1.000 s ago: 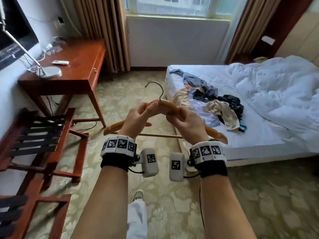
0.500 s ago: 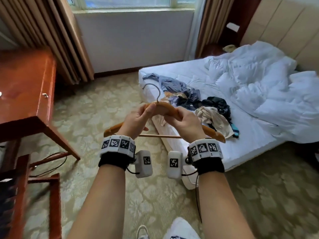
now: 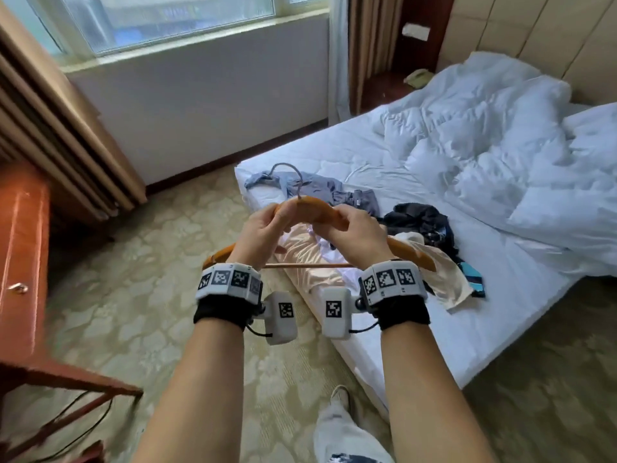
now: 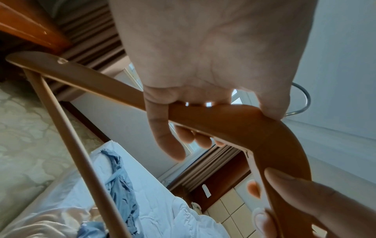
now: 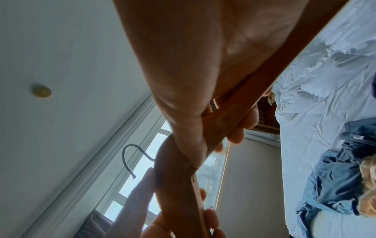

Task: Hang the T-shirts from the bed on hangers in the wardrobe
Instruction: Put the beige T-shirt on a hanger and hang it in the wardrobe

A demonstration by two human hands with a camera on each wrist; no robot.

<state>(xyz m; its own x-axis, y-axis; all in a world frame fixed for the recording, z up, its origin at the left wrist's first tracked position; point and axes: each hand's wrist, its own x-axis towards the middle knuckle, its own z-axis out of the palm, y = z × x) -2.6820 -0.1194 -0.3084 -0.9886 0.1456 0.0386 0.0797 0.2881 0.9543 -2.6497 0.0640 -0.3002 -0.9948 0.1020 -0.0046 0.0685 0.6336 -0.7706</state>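
I hold a wooden hanger with a metal hook up in front of me, over the bed's near corner. My left hand grips its top just left of the hook, fingers curled over the wood. On the other arm of the hanger, right of the hook, my right hand grips it. Below and beyond the hanger, a heap of clothes lies on the bed: a blue-grey garment, a peach one, a black one and a beige one.
A crumpled white duvet covers the bed's far half. A reddish wooden desk stands at the left, with cables on the patterned carpet under it. Curtains and a window wall lie ahead. My leg and shoe show below.
My view has swung right and moved nearer the bed; the desk has slid toward the left edge. Both hands keep the same grip on the hanger.
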